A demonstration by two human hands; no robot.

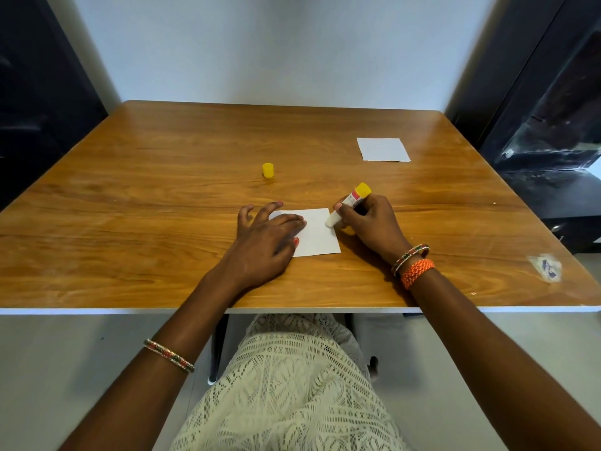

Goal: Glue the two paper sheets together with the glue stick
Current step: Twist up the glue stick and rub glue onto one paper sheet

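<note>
gluing the near sheet (317, 232)

my right hand (370, 222) grips the glue stick (349, 205), tip on the paper's right edge; left hand (270, 239) lies flat, fingers spread, pinning it.

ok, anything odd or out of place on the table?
Only one thing: a torn, peeling sticker remnant near the right front corner of the table. The yellow cap stands apart, as expected with the glue stick in use.

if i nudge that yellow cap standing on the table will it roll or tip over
The yellow cap stands upright on its end on the wooden table, so a gentle nudge would probably just slide it. It looks about as tall as it is wide, so a sharper push could tip it. Once on its round side it would likely roll; it seems light.
</note>
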